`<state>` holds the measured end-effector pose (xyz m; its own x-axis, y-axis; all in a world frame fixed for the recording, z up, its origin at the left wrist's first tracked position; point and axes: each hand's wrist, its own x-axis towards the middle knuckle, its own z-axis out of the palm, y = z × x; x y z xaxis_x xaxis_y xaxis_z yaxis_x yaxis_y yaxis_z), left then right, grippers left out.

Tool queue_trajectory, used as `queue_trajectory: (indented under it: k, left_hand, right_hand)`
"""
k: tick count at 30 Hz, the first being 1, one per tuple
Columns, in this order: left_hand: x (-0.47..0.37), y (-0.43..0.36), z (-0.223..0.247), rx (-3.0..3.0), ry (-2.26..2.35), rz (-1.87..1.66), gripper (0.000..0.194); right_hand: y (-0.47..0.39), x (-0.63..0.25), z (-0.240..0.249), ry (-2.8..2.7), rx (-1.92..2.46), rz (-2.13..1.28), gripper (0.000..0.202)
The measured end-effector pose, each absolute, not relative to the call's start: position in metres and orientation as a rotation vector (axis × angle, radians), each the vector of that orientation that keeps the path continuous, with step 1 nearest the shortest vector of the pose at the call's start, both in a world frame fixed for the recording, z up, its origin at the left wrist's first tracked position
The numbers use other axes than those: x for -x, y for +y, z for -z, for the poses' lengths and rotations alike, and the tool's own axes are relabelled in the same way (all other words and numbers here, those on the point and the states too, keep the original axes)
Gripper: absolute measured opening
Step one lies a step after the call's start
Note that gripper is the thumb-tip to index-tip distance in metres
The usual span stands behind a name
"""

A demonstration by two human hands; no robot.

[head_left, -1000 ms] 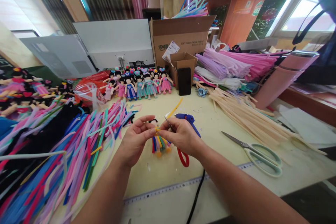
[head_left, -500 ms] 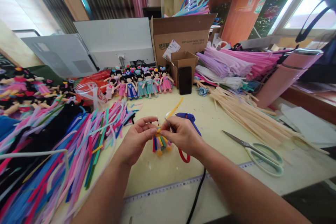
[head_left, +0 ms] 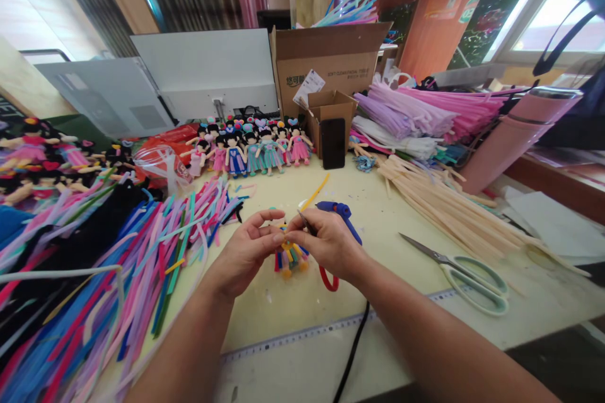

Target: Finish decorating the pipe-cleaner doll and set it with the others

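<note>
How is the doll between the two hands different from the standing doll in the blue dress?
The doll between the hands has a skirt of many colours; the doll in the blue dress is mostly blue. The first is partly hidden by the left hand and right hand; the second stands uncovered, among other dolls. Both have striped skirts.

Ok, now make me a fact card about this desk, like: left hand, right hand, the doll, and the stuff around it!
Left hand: pinching at the doll
Right hand: at the doll too, holding a red-handled tool
Doll's skirt: striped, many colours
Yellow strip: poking out beyond the right hand
Glue gun: blue, just behind the right hand
Scissors: pale green handles, lying to the right
More dolls: crowded together at the back
Phone: black, upright, right of those dolls
</note>
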<state>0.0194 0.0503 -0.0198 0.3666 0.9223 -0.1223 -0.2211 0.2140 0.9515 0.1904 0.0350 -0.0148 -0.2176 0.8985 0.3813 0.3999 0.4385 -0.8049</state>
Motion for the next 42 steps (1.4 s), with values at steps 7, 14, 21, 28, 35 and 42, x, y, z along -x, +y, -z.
queue_trajectory:
  k: [7, 14, 21, 28, 35, 42]
  left_hand:
    - [-0.023, 0.049, 0.019, -0.965, 0.782, -1.004, 0.049]
    - [-0.028, 0.049, 0.021, -0.892, 0.768, -1.149, 0.052]
    - [-0.03, 0.049, 0.023, -0.9, 0.804, -1.124, 0.05]
    - [-0.027, 0.05, 0.022, -0.893, 0.842, -1.084, 0.049]
    - [-0.027, 0.05, 0.023, -0.876, 0.802, -1.063, 0.049]
    - [-0.026, 0.049, 0.023, -0.851, 0.771, -1.051, 0.049]
  right_hand:
    - [0.036, -0.189, 0.018, -1.753, 1.079, -0.736, 0.013]
    - [0.035, -0.184, 0.022, -1.84, 1.01, -0.478, 0.023]
    - [0.034, -0.186, 0.025, -1.925, 1.014, -0.324, 0.013]
    - [0.035, -0.187, 0.025, -1.947, 1.025, -0.345, 0.01]
    - [0.037, -0.186, 0.025, -1.95, 0.994, -0.372, 0.009]
    - [0.036, -0.188, 0.02, -1.882, 0.998, -0.464, 0.01]
